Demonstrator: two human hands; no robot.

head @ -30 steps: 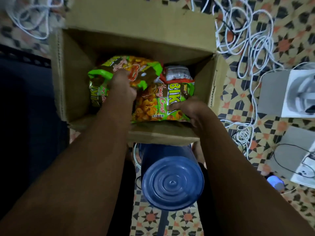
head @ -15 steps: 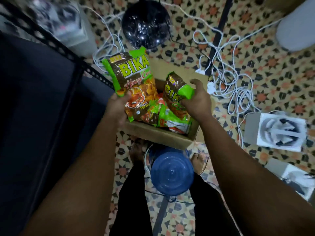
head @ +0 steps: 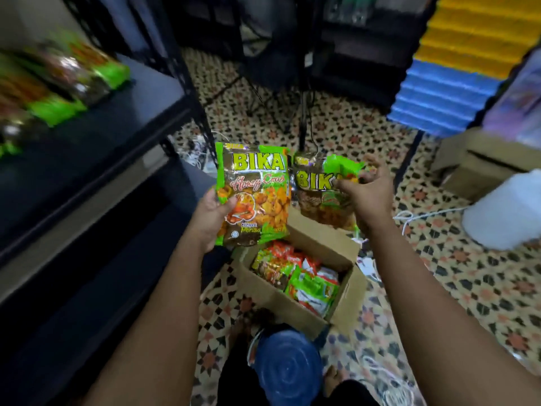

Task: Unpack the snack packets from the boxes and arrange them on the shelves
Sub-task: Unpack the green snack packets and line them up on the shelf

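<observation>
Box: open cardboard box (head: 281, 300) on the floor, flaps up, below and between the two raised hands.
Box contents: snack packets (head: 295, 276) in green, orange and red, packed close together and filling the box to about its rim.
Left hand: left hand (head: 211, 218) grips a Bika Honey Coat packet (head: 254, 197) by its lower left edge, thumb across the front and fingers behind; the packet stands upright, front to the camera, above the box's far left corner.
Right hand: right hand (head: 369, 192) pinches a second Bika packet (head: 322, 191) at its crumpled upper right corner, fingers curled over the green top; this packet hangs tilted, just beside the first, above the box's far flap.
Shelf: dark shelf (head: 96, 136) on a black metal frame at the left; blurred green-edged packets (head: 55, 83) lie in a row along its far left part.
Second box: another cardboard box (head: 480, 162) stands on the floor by the right edge, contents hidden.
Floor: patterned tiles (head: 456, 259) in orange, black and cream, with white cable (head: 415, 215) lying to the right of the open box.
Near edge: blue round lid (head: 288, 367) sits between the person's dark-clad legs, just below the box.
Room: blue and yellow ribbed panel (head: 456, 63) at the upper right; dark stand legs (head: 301, 112) at the far middle.
</observation>
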